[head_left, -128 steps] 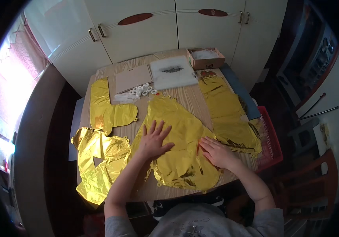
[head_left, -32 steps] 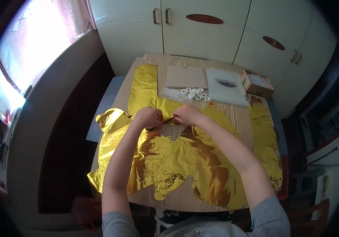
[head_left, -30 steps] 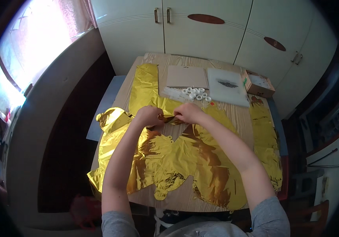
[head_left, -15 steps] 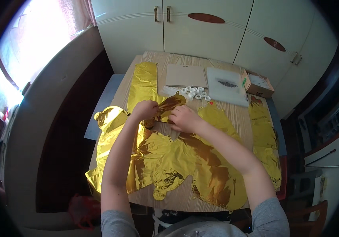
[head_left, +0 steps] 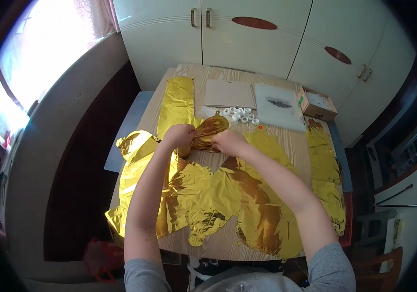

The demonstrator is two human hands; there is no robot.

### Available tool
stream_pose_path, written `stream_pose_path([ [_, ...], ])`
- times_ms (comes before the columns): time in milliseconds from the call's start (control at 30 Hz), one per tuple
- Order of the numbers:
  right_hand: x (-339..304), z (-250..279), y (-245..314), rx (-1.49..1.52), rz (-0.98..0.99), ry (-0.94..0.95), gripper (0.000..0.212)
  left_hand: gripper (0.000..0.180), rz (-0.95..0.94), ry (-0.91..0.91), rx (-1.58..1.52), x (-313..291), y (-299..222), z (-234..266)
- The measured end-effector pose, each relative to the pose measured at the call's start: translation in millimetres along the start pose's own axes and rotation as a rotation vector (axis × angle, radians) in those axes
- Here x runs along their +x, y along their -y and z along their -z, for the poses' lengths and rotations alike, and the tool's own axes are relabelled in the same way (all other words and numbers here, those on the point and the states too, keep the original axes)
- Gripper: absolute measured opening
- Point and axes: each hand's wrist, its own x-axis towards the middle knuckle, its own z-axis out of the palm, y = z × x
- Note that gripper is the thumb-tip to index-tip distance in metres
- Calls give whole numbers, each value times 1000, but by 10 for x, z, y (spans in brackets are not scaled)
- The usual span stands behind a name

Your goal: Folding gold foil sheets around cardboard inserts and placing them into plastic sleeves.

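Observation:
A shiny gold foil balloon [head_left: 212, 127], flat and crumpled, is stretched between my hands over the middle of the table. My left hand [head_left: 181, 135] pinches its left side with curled fingers. On the other side my right hand [head_left: 229, 142] is closed on the foil, thumb tucked in. Nearer to me, other flat gold foil balloons [head_left: 216, 194] spread and overlap beneath my forearms. One long gold piece [head_left: 177, 97] lies beyond my left hand, and another [head_left: 324, 170] runs along the table's right edge.
Beyond my hands, several small white ribbon rolls [head_left: 240, 115] lie in a cluster. Behind them are a beige flat board [head_left: 229, 93], a translucent plastic pack [head_left: 279, 109] with a dark patch, and an open cardboard box [head_left: 318, 104]. White cabinets [head_left: 247, 44] stand behind the wooden table [head_left: 189, 243].
My right hand has turned and closed more tightly on the foil, shifting slightly right. The foil between my hands has bunched and changed shape. My left hand stays nearly in place.

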Motion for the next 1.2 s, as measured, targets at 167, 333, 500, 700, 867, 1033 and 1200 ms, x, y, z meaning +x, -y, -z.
stream_pose_path([
  [167, 52, 73, -60, 307, -159, -57, 16, 38, 33, 49, 4, -40, -66, 53],
  [333, 115, 32, -164, 487, -220, -122, 19, 58, 70, 144, 59, -143, -330, 198],
  [500, 170, 18, -155, 477, -204, -128, 14, 56, 102, 208, 142, -93, -325, 202],
  [700, 155, 29, -111, 497, -185, -138, 16, 36, 42, 72, 142, -38, -224, 33],
  [867, 96, 12, -18, 397, -78, -434, 21, 26, 11, -3, 247, -22, -285, -42],
  [1033, -36, -54, 115, -155, 322, -666, 8, 22, 50, -52, 178, 16, -217, -62],
  [1200, -84, -359, 189, -142, 219, -302, 13, 22, 63, -70, 76, 45, -112, -23],
])
